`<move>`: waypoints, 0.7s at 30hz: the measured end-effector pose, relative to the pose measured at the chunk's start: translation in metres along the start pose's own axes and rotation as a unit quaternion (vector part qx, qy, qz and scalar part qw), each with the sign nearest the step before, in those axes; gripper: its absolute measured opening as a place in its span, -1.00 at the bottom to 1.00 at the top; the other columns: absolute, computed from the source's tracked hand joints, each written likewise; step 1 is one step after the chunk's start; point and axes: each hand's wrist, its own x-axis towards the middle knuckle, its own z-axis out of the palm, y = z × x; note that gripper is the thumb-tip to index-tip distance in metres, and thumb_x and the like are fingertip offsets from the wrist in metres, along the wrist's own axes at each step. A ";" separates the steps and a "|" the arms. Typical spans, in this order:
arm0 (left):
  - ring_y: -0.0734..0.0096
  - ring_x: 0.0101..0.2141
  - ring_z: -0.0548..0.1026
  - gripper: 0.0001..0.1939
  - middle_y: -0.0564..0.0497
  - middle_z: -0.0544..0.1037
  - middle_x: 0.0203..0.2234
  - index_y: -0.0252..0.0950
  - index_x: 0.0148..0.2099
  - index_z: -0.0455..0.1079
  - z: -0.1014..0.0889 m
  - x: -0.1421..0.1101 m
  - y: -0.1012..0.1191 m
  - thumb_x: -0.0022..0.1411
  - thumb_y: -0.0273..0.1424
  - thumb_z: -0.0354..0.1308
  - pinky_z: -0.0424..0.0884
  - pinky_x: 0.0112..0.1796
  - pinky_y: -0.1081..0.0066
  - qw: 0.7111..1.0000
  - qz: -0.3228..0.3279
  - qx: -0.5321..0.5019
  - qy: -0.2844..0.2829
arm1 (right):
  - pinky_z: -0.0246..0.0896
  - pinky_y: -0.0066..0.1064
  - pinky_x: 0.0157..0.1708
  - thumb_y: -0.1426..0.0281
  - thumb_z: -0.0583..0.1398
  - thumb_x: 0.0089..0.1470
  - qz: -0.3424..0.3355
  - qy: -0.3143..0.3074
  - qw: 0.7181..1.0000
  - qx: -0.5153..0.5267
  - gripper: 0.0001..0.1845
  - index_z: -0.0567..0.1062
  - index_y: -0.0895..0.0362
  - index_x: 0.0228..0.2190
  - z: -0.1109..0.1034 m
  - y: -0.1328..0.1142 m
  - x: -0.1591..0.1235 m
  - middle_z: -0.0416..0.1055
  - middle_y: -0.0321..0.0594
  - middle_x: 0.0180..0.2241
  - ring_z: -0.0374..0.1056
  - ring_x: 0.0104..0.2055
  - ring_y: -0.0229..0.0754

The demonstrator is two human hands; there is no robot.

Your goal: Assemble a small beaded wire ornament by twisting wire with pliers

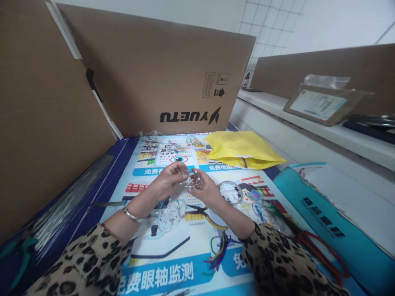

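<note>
Above the printed sheet, my left hand (169,177) and my right hand (204,187) meet with fingertips pinched around a small beaded wire piece (190,180). Shiny bead-like bits show between the fingers; the finer detail is too small to make out. A tangle of beaded wire (169,216) lies below my left hand. Beneath my right wrist rest pliers with yellow handles (212,221), their dark jaws pointing left. A round clear dish (231,192) sits to the right of my right hand. A bundle of coloured threads (220,248) lies nearer to me.
Cardboard panels (148,78) stand at the back and left. A yellow pouch (243,149) lies at the back right. Red-handled scissors (322,250) and a teal box (330,222) are at right. Straight wires (68,205) and teal-handled pliers (23,250) lie at left.
</note>
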 end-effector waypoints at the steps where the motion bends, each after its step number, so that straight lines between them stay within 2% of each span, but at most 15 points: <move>1: 0.60 -0.47 0.36 -0.72 0.10 0.40 -0.46 -0.32 -0.33 0.36 0.000 0.000 -0.001 -0.14 -0.52 0.34 0.25 -0.40 0.57 1.000 -0.003 -0.009 0.000 | 0.22 -0.44 -0.42 0.40 0.32 -0.32 0.004 0.002 1.000 0.006 -0.34 0.27 -0.01 -0.10 0.000 0.000 0.000 0.23 -0.31 -0.27 0.26 -0.35 -0.31; 5: 0.59 -0.46 0.36 -0.75 0.10 0.39 -0.46 -0.31 -0.30 0.36 0.001 -0.001 -0.002 -0.08 -0.52 0.31 0.25 -0.40 0.58 1.000 -0.002 -0.014 -0.006 | 0.22 -0.43 -0.42 0.39 0.33 -0.34 0.017 0.009 1.000 0.022 -0.36 0.28 0.00 -0.13 0.001 -0.001 0.000 0.25 -0.31 -0.28 0.24 -0.37 -0.30; 14: 0.50 -0.38 0.36 -0.86 0.06 0.38 -0.42 -0.30 -0.28 0.37 0.000 -0.002 0.002 0.04 -0.47 0.20 0.25 -0.32 0.51 0.997 0.003 0.041 -0.068 | 0.18 -0.45 -0.44 0.36 0.34 -0.32 0.037 0.017 0.999 0.016 -0.37 0.30 0.03 -0.13 -0.001 0.003 0.000 0.27 -0.33 -0.30 0.22 -0.42 -0.34; 21: 0.45 -0.34 0.31 -0.69 0.04 0.35 -0.38 -0.30 -0.21 0.32 -0.001 -0.003 0.002 -0.03 -0.40 0.29 0.23 -0.31 0.47 0.981 0.042 0.151 -0.112 | 0.24 -0.39 -0.38 0.32 0.33 -0.29 0.032 0.020 0.999 0.004 -0.39 0.29 0.06 -0.13 0.000 0.008 0.001 0.33 -0.30 -0.30 0.28 -0.36 -0.27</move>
